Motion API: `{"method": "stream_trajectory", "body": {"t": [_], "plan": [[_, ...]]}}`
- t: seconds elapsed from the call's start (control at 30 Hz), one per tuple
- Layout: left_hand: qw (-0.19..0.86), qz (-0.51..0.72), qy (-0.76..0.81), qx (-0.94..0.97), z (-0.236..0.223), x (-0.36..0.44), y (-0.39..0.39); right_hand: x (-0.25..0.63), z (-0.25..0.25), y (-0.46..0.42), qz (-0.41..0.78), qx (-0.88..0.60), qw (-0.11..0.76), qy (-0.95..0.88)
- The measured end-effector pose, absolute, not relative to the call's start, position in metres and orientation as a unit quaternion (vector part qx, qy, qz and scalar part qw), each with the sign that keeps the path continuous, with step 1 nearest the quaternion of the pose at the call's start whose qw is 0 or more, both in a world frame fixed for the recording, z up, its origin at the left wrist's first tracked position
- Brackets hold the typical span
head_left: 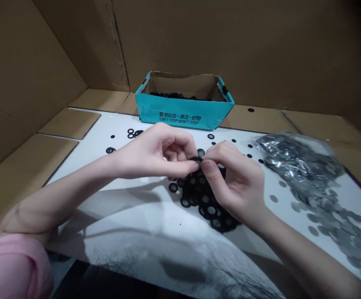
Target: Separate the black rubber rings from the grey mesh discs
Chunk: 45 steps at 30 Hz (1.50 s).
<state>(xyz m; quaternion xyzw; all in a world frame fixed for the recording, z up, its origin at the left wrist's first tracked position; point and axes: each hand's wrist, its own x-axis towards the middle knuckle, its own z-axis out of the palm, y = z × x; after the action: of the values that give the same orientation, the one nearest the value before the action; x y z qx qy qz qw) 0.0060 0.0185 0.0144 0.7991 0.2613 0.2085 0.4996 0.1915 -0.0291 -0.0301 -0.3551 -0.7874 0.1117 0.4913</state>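
Pinched between the fingertips of my left hand [164, 153] and my right hand [238, 178] is a small black ring [195, 159], held above the table. Both hands are closed on it, left and right edge. Whether a disc sits inside this ring I cannot tell. Below them lies a pile of black rings [195, 193], several with grey mesh-like discs in their centres. My right hand and wrist cover part of that pile. To the right, loose grey discs [339, 220] spill from a clear plastic bag [295, 153].
A teal cardboard box [185, 110] with black rings inside stands at the back. More black rings [111, 150] and small black dots lie scattered on the white tabletop [111, 199]. Cardboard walls [245, 50] enclose the back and sides.
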Motion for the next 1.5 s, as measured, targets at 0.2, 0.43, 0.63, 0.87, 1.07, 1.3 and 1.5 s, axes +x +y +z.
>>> {"method": "stream_trajectory", "body": {"t": [0.2, 0.43, 0.63, 0.87, 1.07, 1.3, 1.5], "plan": [[0.495, 0.246, 0.249, 0.795, 0.009, 0.009, 0.011, 0.195, -0.028, -0.026, 0.105, -0.351, 0.486, -0.793], [0.538, 0.193, 0.260, 0.778, 0.016, 0.007, 0.011, 0.191, -0.033, -0.032, 0.146, -0.336, 0.527, -0.767], [0.491, 0.244, 0.248, 0.799, 0.016, 0.006, 0.012, 0.196, -0.039, -0.030, 0.277, -0.356, 0.527, -0.721], [0.351, 0.303, 0.223, 0.857, 0.012, 0.007, 0.010, 0.195, -0.044, -0.029, 0.496, -0.326, 0.513, -0.620], [0.283, 0.313, 0.210, 0.882, 0.012, 0.006, 0.009, 0.189, -0.039, -0.030, 0.588, -0.304, 0.506, -0.553], [0.241, 0.338, 0.182, 0.891, 0.011, 0.007, 0.009, 0.188, -0.039, -0.033, 0.611, -0.331, 0.505, -0.512], [0.198, 0.347, 0.176, 0.900, 0.010, 0.007, 0.008, 0.186, -0.039, -0.035, 0.593, -0.354, 0.498, -0.525]]}}
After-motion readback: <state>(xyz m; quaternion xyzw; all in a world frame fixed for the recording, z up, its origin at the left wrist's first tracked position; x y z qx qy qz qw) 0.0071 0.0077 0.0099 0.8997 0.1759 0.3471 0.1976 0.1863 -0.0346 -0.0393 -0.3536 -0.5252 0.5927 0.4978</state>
